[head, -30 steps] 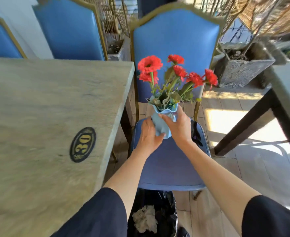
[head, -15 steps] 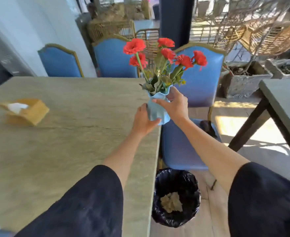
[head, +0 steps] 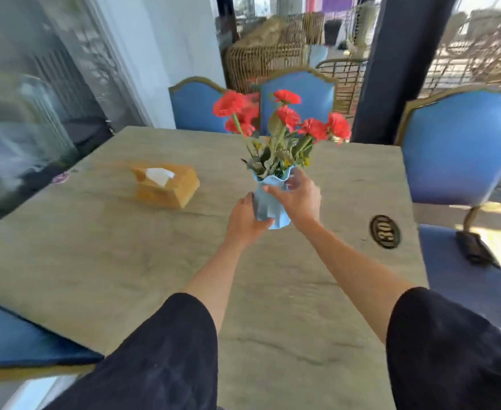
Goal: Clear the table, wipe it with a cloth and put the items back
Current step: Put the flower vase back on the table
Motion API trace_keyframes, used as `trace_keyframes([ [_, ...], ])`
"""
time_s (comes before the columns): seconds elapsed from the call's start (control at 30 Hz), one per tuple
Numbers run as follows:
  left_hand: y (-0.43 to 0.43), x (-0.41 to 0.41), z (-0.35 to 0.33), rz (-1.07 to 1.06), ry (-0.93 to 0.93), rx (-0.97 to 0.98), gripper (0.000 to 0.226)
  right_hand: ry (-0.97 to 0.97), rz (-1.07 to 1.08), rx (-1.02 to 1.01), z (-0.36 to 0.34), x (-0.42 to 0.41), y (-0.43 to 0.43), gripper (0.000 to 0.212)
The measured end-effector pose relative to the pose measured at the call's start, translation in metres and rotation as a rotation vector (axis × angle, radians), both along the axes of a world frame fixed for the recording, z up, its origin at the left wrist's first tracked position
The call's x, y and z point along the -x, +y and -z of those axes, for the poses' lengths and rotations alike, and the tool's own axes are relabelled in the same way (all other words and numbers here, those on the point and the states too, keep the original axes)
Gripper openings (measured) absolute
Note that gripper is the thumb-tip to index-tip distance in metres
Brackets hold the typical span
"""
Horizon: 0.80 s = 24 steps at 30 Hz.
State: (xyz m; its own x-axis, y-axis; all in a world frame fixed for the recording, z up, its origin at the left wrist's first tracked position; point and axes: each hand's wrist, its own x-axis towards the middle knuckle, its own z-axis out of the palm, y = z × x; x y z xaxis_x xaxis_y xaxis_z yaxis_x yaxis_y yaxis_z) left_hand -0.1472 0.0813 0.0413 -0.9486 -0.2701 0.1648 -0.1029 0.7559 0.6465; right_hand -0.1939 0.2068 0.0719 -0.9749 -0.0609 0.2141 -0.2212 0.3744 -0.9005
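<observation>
Grip: while both hands carry the vase (head: 270, 202), the left hand (head: 245, 221) cups its lower body from the left and the right hand (head: 298, 199) wraps its neck from the right, fingers curled onto the blue surface.
Reason for grip: judged from the tall flowers (head: 281, 119), a two-sided hold keeps the top-heavy load upright; the vase stands vertical, stems leaning only slightly.
Vase position: between the two palms, touching both, over the middle of the worktop (head: 95, 247), nearer the right edge than the left. Whether the base already rests on the surface cannot be told; the left thumb hides part of it.
Hand state: neither hand is spread or empty; each is closed around the vase.
Tissue box: the tissue box (head: 166, 184) sits on the worktop to the left of the vase, apart from it, toward the far left corner, a white tissue projecting from its top.
Number plate: the oval number plate (head: 384, 231) lies near the right edge, clear of the right forearm.
Task stage: judged as the put-back step, since the surface carries only the box.
Release condition: set the base flat before loosening either hand.
</observation>
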Motion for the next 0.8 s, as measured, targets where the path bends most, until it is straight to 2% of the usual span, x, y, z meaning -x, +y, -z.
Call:
trace_keyframes([
  [0.2,-0.118,-0.003,0.046,-0.097,0.067,-0.036,0.086,-0.049,0.077,0.048,0.029,-0.008,-0.117,0.045],
  [0.37,-0.158,0.003,0.058,-0.196,0.003,-0.074,0.053,-0.091,0.081,0.013,0.048,0.004,-0.179,0.051],
  [0.47,-0.178,0.010,0.064,-0.238,-0.040,-0.051,0.042,-0.091,0.059,-0.042,0.054,0.009,-0.203,0.051],
  [0.8,-0.211,0.035,0.068,-0.206,-0.088,-0.091,0.028,-0.086,0.172,-0.049,0.063,0.025,-0.245,0.051],
])
